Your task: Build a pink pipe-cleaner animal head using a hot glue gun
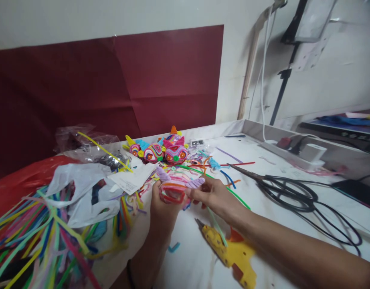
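We have a big white table with a raised rim (191, 263) in front of us. A dark red, creased sheet of paper (172, 72) hangs on the wall behind its back edge. A messy pile of fuzzy sticks in many colours (49, 241) fills the table's left side, with a shiny red plastic bag (31, 172) behind it. A thin white plastic bag (79, 176) lies on top and hides part of the pile. Big metal scissors with black loop handles (259, 178) lie toward the right edge, and a long white power strip (278, 150) sits along that edge. A yellow glue gun with orange parts (223, 249) lies close to us; our right arm covers some of it.

Our left hand (162, 206) is curled around the left side of a round pink fuzzy toy with two pale purple ears (172, 186). Our right hand (215, 196) pinches its other side, by the ear, with thumb and fingers. We hold the toy up over the middle of the table, and our fingers hide some of it.

Behind it, near the back edge, bright fuzzy heads with orange eyes (175, 154) sit close together. A bent green fuzzy stick (240, 199) runs behind our right hand. A tiny bent blue piece (174, 247) lies left of the glue gun.
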A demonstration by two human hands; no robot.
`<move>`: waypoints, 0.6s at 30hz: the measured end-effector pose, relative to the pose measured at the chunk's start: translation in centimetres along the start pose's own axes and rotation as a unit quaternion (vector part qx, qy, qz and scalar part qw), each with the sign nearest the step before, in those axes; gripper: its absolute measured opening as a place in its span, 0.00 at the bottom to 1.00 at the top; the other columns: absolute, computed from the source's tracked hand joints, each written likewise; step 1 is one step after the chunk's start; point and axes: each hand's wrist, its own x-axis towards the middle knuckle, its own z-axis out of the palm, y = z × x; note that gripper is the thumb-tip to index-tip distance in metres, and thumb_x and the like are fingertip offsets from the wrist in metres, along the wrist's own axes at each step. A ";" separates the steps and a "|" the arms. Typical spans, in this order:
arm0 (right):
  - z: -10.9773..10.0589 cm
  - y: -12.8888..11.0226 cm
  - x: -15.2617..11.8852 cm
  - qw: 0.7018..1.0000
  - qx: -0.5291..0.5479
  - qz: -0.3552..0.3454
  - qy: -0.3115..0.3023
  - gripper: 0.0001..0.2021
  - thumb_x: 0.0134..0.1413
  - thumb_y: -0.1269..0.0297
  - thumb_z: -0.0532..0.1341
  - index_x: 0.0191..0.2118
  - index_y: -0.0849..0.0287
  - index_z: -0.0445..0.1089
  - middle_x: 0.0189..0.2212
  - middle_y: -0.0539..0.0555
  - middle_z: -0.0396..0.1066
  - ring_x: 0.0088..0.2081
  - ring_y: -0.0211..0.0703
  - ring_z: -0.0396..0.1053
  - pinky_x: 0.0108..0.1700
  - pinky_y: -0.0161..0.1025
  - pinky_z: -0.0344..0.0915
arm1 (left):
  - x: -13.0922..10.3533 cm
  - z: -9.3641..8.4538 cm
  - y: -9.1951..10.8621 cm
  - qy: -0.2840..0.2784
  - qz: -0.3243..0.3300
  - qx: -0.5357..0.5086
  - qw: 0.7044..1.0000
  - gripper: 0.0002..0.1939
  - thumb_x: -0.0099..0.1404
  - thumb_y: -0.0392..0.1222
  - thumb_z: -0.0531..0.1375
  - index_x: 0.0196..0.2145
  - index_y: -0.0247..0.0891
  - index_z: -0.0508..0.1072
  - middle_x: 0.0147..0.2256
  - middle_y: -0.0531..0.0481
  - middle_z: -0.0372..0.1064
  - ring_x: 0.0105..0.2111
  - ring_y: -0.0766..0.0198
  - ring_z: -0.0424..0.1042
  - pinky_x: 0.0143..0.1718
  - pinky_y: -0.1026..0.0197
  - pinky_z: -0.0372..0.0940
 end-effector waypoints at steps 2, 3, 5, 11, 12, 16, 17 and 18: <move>0.0 -0.3 -0.2 1.000 0.008 0.001 0.001 0.13 0.40 0.55 0.67 0.26 0.59 0.67 0.19 0.48 0.68 0.23 0.38 0.66 0.23 0.34 0.60 | 0.0 0.0 -0.1 -0.003 0.003 0.005 1.000 0.36 0.34 0.41 0.72 0.43 0.39 0.67 0.32 0.52 0.73 0.30 0.60 0.74 0.30 0.62 0.68; -0.1 -0.5 -0.2 1.000 0.012 0.001 0.002 0.13 0.39 0.56 0.67 0.26 0.59 0.67 0.18 0.48 0.67 0.23 0.38 0.66 0.23 0.33 0.60 | -0.1 0.0 -0.1 -0.001 0.005 0.006 1.000 0.35 0.34 0.40 0.72 0.42 0.40 0.67 0.31 0.52 0.73 0.29 0.61 0.74 0.29 0.63 0.68; -0.1 -0.7 -0.3 1.000 0.019 0.001 0.004 0.12 0.39 0.57 0.67 0.25 0.59 0.67 0.18 0.47 0.67 0.22 0.36 0.65 0.23 0.33 0.59 | -0.3 0.1 0.0 0.009 0.012 0.005 1.000 0.33 0.34 0.39 0.72 0.41 0.40 0.68 0.30 0.53 0.73 0.29 0.61 0.73 0.28 0.63 0.68; -0.1 0.3 0.3 0.999 0.029 0.001 0.018 0.14 0.37 0.54 0.66 0.25 0.59 0.68 0.18 0.48 0.67 0.22 0.37 0.65 0.22 0.34 0.56 | -1.2 0.6 0.4 0.001 -0.005 -0.051 0.999 0.31 0.37 0.40 0.70 0.42 0.39 0.70 0.30 0.53 0.73 0.28 0.64 0.72 0.29 0.65 0.67; -0.1 0.6 0.4 0.999 0.031 -0.002 0.026 0.14 0.37 0.54 0.66 0.25 0.59 0.68 0.17 0.47 0.67 0.22 0.37 0.64 0.21 0.34 0.55 | -1.2 0.6 0.5 -0.005 -0.015 -0.062 0.998 0.31 0.37 0.40 0.70 0.42 0.39 0.70 0.30 0.53 0.72 0.28 0.64 0.72 0.28 0.65 0.67; -0.2 1.1 0.9 0.999 0.040 -0.007 0.019 0.17 0.35 0.51 0.68 0.23 0.58 0.66 0.16 0.46 0.65 0.20 0.35 0.62 0.21 0.33 0.54 | -1.1 0.7 0.5 -0.028 -0.053 -0.091 0.994 0.30 0.38 0.41 0.70 0.42 0.39 0.70 0.29 0.53 0.72 0.25 0.65 0.71 0.26 0.65 0.66; -0.3 1.0 0.9 0.999 0.043 -0.002 0.012 0.18 0.34 0.50 0.69 0.22 0.58 0.65 0.16 0.46 0.64 0.20 0.35 0.62 0.21 0.33 0.54 | -1.1 0.6 0.4 -0.029 -0.061 -0.094 0.993 0.30 0.38 0.41 0.71 0.42 0.39 0.70 0.30 0.53 0.72 0.26 0.65 0.72 0.26 0.65 0.67; -0.5 0.8 0.8 0.999 0.045 0.005 0.003 0.19 0.33 0.49 0.70 0.22 0.58 0.64 0.16 0.46 0.64 0.20 0.35 0.61 0.21 0.33 0.54 | -1.0 0.6 0.3 -0.029 -0.067 -0.096 0.993 0.31 0.38 0.41 0.71 0.42 0.39 0.70 0.30 0.52 0.73 0.26 0.65 0.72 0.27 0.65 0.67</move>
